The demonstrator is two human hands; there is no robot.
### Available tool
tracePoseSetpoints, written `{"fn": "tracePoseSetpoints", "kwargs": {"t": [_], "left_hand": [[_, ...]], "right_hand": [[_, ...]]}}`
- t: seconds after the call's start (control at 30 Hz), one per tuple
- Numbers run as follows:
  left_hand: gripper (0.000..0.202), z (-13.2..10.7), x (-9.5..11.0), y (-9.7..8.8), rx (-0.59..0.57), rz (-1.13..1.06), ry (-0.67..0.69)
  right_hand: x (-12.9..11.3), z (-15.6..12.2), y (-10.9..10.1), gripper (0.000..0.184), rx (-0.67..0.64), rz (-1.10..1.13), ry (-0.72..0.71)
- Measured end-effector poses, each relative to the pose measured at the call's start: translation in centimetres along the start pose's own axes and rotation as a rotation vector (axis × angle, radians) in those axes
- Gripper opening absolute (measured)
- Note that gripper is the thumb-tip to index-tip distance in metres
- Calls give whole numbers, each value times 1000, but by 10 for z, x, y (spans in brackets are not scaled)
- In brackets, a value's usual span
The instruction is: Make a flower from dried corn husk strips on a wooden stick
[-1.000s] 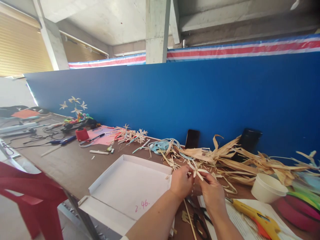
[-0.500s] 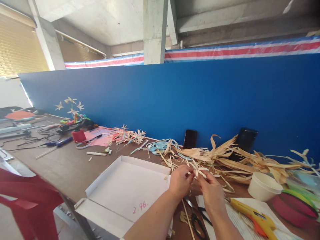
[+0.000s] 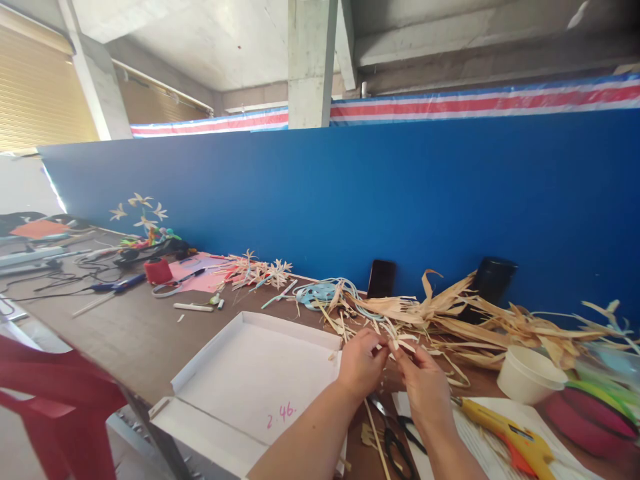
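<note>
My left hand (image 3: 364,360) and my right hand (image 3: 423,373) meet above the table's right half, fingertips pinched close together. Between them is a small pale flower (image 3: 400,341) with narrow petals that look like dried husk. Both hands are closed on it; my fingers hide its base. Below the hands lie black-handled scissors (image 3: 397,447), partly covered by my right wrist. Dried corn husks (image 3: 465,300) are heaped just behind. A yellow glue gun (image 3: 505,427) rests on printed paper (image 3: 465,443) to the right of my right forearm.
An open white box (image 3: 260,367) marked in pink stands left of my forearms. At right are a white cup (image 3: 530,373) and a pink round container (image 3: 590,420). A phone (image 3: 381,279) leans against the blue partition (image 3: 320,200). Finished-looking husk flowers (image 3: 255,269) lie on pink paper.
The flower between my fingertips has turned slightly, and its petals show less spread than before. Both hands stay in almost the same place.
</note>
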State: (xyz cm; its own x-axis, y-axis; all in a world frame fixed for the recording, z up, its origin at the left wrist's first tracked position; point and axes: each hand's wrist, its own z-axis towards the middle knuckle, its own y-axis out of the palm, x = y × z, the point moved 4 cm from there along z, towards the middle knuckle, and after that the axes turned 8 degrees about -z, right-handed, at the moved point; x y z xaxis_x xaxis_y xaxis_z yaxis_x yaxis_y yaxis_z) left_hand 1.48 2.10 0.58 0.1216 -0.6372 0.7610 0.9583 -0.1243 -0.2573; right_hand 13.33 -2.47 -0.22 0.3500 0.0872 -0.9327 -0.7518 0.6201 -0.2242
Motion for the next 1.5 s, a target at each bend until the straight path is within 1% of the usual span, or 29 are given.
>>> {"fn": "tracePoseSetpoints", "kwargs": {"t": [0.1, 0.17, 0.23, 0.37, 0.43, 0.6, 0.73, 0.9, 1.13, 1.23, 1.3, 1.33, 1.43, 1.5], "left_hand": [[24, 1, 2, -1, -1, -57, -43], [27, 2, 6, -1, 4, -101, -52], [26, 2, 11, -2, 3, -148, -33], [26, 1, 18, -4, 2, -222, -8], [26, 1, 20, -5, 2, -234, -7], [24, 1, 26, -9, 0, -246, -12], [24, 2, 28, -10, -2, -256, -25], [25, 2, 25, -10, 6, -259, -35], [29, 3, 20, -8, 12, -309, -87], [25, 4, 17, -7, 12, -324, -107], [20, 4, 14, -6, 16, -342, -125], [18, 5, 12, -6, 19, -352, -140], [13, 6, 5, -4, 36, -378, -190], [12, 7, 0, -4, 45, -410, -207]], "right_hand": [[3, 3, -3, 43, 12, -37, -11], [6, 4, -4, 44, 5, -57, -10], [8, 5, -3, 45, -16, -51, 6], [11, 5, 1, 45, -63, 47, 42], [11, 5, 2, 43, -67, 65, 37], [13, 6, 1, 41, -71, 25, 35], [12, 6, 2, 43, -91, 66, 30], [9, 5, 3, 45, -87, 88, 31], [16, 7, 3, 41, -101, 83, 40], [17, 8, 4, 41, -114, 156, 43], [17, 10, 4, 45, -119, 193, 37], [16, 10, 4, 48, -119, 181, 32], [11, 10, 1, 57, -112, 53, -8], [8, 10, 0, 58, -133, 19, -47]]}}
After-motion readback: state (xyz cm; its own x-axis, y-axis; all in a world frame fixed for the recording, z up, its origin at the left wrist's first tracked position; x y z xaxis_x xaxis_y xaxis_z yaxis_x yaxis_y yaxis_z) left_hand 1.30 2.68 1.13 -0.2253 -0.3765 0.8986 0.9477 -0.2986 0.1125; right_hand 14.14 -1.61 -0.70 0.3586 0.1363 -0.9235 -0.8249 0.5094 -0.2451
